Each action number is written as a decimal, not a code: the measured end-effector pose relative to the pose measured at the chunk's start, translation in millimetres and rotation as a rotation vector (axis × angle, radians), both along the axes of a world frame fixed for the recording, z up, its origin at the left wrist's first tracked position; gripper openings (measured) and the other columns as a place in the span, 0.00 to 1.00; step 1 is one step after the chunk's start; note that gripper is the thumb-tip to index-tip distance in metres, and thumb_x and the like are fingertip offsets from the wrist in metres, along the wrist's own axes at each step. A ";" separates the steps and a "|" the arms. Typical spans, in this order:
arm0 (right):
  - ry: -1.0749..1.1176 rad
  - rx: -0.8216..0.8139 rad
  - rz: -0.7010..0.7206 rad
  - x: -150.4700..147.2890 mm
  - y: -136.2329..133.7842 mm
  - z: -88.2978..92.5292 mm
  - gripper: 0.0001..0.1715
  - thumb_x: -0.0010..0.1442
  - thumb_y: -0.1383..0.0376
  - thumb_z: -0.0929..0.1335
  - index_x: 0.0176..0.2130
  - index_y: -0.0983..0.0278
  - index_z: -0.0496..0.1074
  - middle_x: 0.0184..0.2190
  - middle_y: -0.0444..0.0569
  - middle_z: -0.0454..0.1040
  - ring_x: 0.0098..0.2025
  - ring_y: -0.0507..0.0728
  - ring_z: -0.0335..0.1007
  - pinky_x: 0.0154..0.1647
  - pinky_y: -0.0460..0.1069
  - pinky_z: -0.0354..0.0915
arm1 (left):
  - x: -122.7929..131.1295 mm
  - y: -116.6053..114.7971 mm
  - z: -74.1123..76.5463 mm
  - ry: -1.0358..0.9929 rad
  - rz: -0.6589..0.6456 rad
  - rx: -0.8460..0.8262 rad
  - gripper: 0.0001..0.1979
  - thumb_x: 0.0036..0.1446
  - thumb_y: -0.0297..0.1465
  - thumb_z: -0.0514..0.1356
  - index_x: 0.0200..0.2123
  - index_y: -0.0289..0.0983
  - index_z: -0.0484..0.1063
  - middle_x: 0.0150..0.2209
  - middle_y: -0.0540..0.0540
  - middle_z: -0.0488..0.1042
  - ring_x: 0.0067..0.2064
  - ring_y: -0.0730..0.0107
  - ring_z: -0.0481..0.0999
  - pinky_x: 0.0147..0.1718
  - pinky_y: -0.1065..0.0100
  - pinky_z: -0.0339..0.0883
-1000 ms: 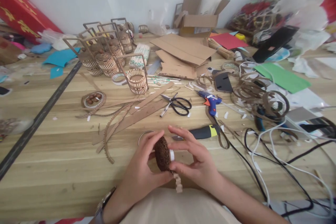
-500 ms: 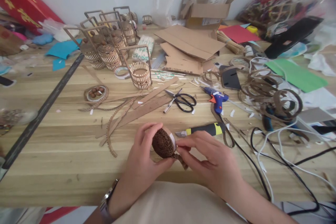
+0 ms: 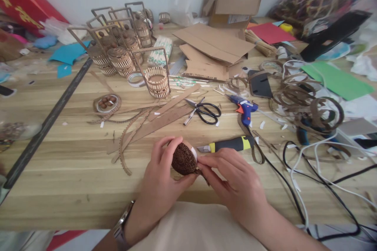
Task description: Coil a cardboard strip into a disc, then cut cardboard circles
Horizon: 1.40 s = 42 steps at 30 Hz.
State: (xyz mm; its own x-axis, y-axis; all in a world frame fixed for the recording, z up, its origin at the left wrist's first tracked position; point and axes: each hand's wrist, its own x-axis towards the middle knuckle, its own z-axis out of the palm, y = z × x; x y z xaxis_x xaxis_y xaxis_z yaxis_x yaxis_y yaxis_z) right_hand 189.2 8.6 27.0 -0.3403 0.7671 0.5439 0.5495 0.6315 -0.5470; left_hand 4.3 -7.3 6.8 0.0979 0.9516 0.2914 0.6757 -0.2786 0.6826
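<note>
A tight brown coil of corrugated cardboard [image 3: 184, 159] sits in my left hand [image 3: 160, 180], its fingers wrapped round the far edge and the thumb pressing from below. My right hand [image 3: 238, 180] pinches at the coil's right edge, where a short loose tail of the cardboard strip [image 3: 204, 176] sticks out. A pale band [image 3: 194, 152] shows on the coil's side near those fingertips. Just beyond my right hand lies a black and yellow utility knife [image 3: 231, 144], blade toward the coil. Black-handled scissors [image 3: 207, 113] and a blue glue gun [image 3: 244, 109] rest farther off.
Small stick-sided baskets [image 3: 122, 62] with tall handles stand at the back left, one open basket [image 3: 158, 82] nearer. A shallow dish of brown balls [image 3: 107, 102] is at left. Cardboard sheets [image 3: 215, 45], coiled strips [image 3: 300, 98] and tangled cables [image 3: 316, 172] spread to the right.
The coil has tilted slightly in my left hand, and less of its loose tail shows below my right fingers. Both hands stay at nearly the same place; the view has shifted a little.
</note>
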 end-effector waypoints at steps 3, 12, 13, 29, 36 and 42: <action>-0.003 -0.002 -0.006 -0.5 -0.6 -0.8 0.07 0.68 0.71 0.67 0.39 0.63 0.76 0.28 0.47 0.81 0.28 0.56 0.76 0.32 0.51 0.70 | 1.0 -0.2 1.4 0.008 0.009 -0.004 0.33 0.53 0.26 0.66 0.60 0.45 0.60 0.55 0.41 0.65 0.54 0.56 0.74 0.47 0.60 0.76; 0.013 0.001 -0.005 -1.4 -0.8 -0.5 0.09 0.67 0.73 0.67 0.40 0.60 0.74 0.29 0.44 0.82 0.28 0.55 0.78 0.41 0.54 0.73 | 2.7 -1.9 2.5 -0.024 -0.007 -0.065 0.33 0.53 0.27 0.66 0.60 0.44 0.60 0.56 0.40 0.66 0.54 0.56 0.75 0.48 0.60 0.76; 0.013 0.005 -0.004 -1.4 -0.8 -1.0 0.09 0.67 0.73 0.67 0.41 0.60 0.73 0.29 0.44 0.83 0.27 0.54 0.78 0.42 0.54 0.73 | 2.9 -2.3 2.4 -0.032 -0.007 -0.077 0.32 0.53 0.27 0.66 0.61 0.44 0.60 0.56 0.40 0.66 0.55 0.56 0.75 0.48 0.60 0.76; -0.037 0.021 -0.024 -3.2 -2.1 -6.6 0.11 0.66 0.75 0.65 0.42 0.60 0.71 0.27 0.43 0.79 0.27 0.54 0.77 0.45 0.54 0.74 | 6.8 -4.0 1.8 -0.064 0.023 -0.106 0.32 0.51 0.26 0.65 0.60 0.42 0.63 0.55 0.39 0.68 0.54 0.54 0.75 0.44 0.60 0.78; -0.019 0.021 -0.019 -5.0 -1.5 -4.8 0.13 0.65 0.76 0.64 0.41 0.59 0.71 0.27 0.43 0.78 0.28 0.55 0.77 0.42 0.52 0.75 | 5.7 -3.9 0.0 -0.109 0.010 -0.115 0.33 0.52 0.26 0.66 0.60 0.44 0.63 0.55 0.40 0.68 0.55 0.55 0.75 0.46 0.59 0.78; 0.004 0.018 -0.040 -4.9 -2.0 -3.3 0.13 0.65 0.76 0.64 0.39 0.60 0.71 0.26 0.43 0.77 0.30 0.56 0.77 0.38 0.51 0.74 | 5.5 -4.6 1.6 -0.131 -0.009 -0.153 0.34 0.50 0.27 0.67 0.60 0.43 0.62 0.56 0.40 0.67 0.56 0.55 0.74 0.46 0.59 0.78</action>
State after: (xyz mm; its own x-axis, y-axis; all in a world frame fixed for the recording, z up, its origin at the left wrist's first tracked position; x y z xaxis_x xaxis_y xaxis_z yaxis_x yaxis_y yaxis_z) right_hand 184.3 6.7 23.7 -0.3069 0.7704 0.5588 0.5722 0.6186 -0.5384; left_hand 9.7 -11.9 8.3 0.0776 0.9850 0.1541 0.5765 -0.1704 0.7991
